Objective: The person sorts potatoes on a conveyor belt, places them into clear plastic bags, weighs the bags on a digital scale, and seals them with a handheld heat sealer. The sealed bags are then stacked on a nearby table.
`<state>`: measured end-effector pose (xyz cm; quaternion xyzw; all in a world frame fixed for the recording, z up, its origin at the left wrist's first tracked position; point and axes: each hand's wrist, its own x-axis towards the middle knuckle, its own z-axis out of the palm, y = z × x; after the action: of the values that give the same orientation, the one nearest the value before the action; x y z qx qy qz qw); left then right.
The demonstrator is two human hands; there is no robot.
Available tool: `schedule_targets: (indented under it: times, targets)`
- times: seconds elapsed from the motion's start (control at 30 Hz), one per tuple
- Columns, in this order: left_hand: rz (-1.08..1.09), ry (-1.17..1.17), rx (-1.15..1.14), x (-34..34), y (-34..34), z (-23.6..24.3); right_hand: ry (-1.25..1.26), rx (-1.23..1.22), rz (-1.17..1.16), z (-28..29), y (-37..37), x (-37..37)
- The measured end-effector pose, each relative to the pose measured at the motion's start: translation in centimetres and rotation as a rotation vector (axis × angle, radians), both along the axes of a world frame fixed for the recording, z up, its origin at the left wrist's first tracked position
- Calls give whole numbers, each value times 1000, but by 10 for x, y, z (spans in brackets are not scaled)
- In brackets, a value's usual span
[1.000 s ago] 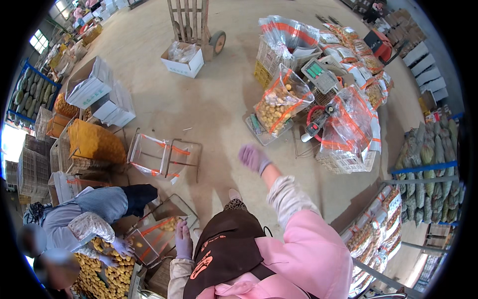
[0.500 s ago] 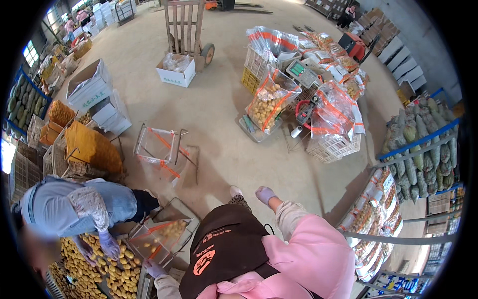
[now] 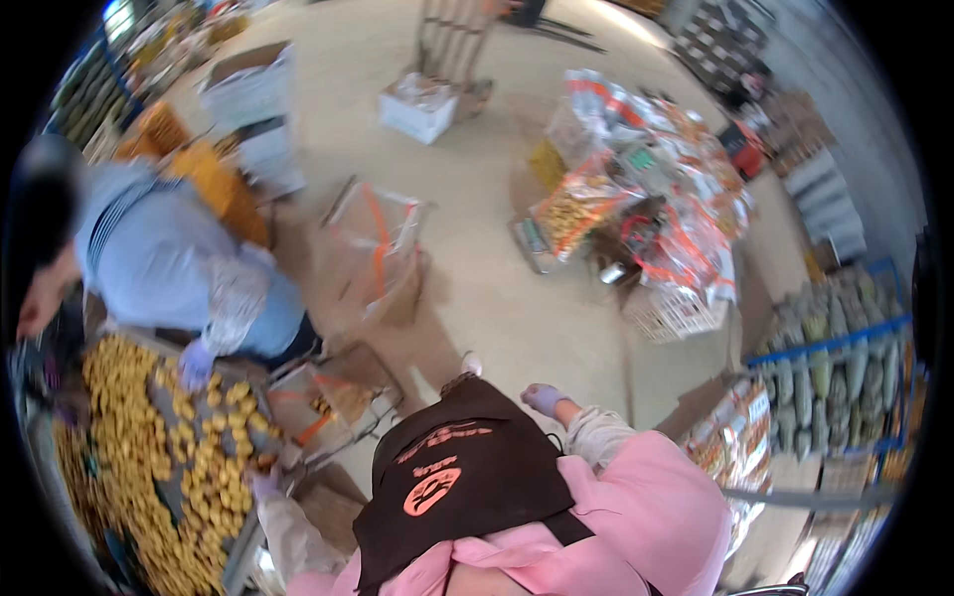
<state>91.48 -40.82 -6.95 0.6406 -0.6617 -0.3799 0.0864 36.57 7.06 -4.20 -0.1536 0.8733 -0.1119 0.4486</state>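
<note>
My left hand (image 3: 266,484), in a pale purple glove, is at the edge of a sorting table heaped with small yellow potatoes (image 3: 129,427). Its fingers are smeared by motion, and I cannot tell whether it touches a potato. My right hand (image 3: 545,399), gloved alike, hangs over the floor with its fingers curled in, and no object shows in it. Beside the table's end, a clear bag with orange stripes (image 3: 316,429) is held spread on a frame, with some potatoes inside. Across the table, a co-worker's gloved hand (image 3: 196,366) is over the potatoes.
A co-worker in blue (image 3: 169,248) bends over the table's far side. An empty striped bag on a frame (image 3: 373,243) stands ahead. Farther right are a filled potato bag (image 3: 574,214) on a scale and a white crate (image 3: 676,313). A rack of long green gourds (image 3: 835,348) is at the right.
The view has swung left, bringing more of the potato table into sight. My left hand has come closer to the potatoes. The co-worker has straightened somewhat, and one of their hands is no longer visible.
</note>
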Motion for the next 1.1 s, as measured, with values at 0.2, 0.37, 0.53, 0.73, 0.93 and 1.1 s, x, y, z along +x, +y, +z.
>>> schedule_targets:
  times: [0.2,0.37,0.53,0.73,0.93,1.1]
  targets:
    - [-114,-404,-90,-22,9,38,-190,-165,-400,-3,4,-19]
    - [157,-480,225,-53,14,99,-218,-120,-301,19,-14,-21]
    - [391,-404,192,-52,-12,109,-274,-163,-259,47,-25,-10]
    - [384,-427,72,-76,-44,83,-206,-89,-231,54,-4,-6]
    - [480,-439,37,-101,-55,75,-217,-121,-274,58,25,1]
    - [391,-498,50,-99,-57,79,-213,-83,-205,61,33,10]
